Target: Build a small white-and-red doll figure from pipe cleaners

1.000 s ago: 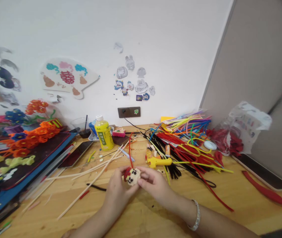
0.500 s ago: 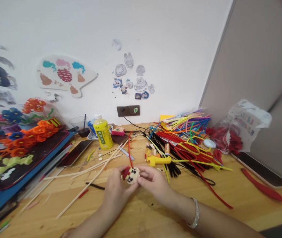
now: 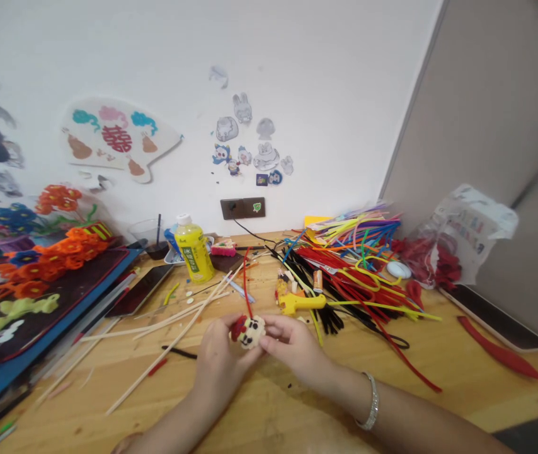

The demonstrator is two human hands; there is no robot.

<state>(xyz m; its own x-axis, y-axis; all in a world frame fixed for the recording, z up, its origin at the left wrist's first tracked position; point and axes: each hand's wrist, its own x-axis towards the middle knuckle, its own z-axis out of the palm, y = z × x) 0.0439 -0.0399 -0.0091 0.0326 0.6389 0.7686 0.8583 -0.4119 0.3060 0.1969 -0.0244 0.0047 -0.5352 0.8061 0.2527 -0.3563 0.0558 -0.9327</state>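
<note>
Pale wooden tabletop (image 3: 269, 410), crowded! Slender pale sticks (image 3: 173, 340) left, yellow plastic gun-shaped tool (image 3: 304, 302) beyond; left hand (image 3: 217, 362), right hand (image 3: 300, 350) grasping cream-and-red fuzzy figure (image 3: 252, 334).

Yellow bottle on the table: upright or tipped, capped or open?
Upright and capped: the yellow bottle stands base-down on the table, white cap at its top.

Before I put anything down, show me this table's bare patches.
Bare wood: between right forearm and curved red strip; also between left forearm and the near end of the long pale stick. Crowded: the back, from yellow bottle to colorful stems.
</note>
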